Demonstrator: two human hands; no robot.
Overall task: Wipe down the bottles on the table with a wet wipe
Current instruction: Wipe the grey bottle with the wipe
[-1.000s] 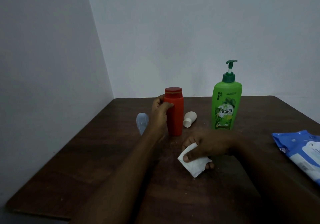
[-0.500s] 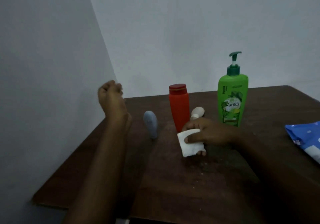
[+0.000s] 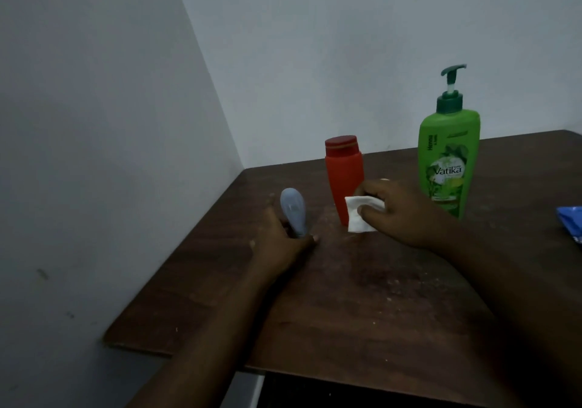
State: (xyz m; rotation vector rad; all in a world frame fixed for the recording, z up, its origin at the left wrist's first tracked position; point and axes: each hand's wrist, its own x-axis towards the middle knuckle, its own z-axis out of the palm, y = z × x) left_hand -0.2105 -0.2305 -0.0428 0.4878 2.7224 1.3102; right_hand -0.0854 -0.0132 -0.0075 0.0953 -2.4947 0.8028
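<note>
Your left hand (image 3: 283, 243) is curling round the small blue bottle (image 3: 293, 209), hiding its lower end. Your right hand (image 3: 406, 215) is pinching the wipe (image 3: 362, 215) against the red bottle (image 3: 343, 174), near the green pump bottle (image 3: 448, 161), both standing on the counter (image 3: 346, 297). The frame's right edge is cutting off a blue pack (image 3: 571, 221).

We saw a dim, flatly lit scene, soft and slightly blurred, darkest across the near dark brown wooden table (image 3: 362, 313).
</note>
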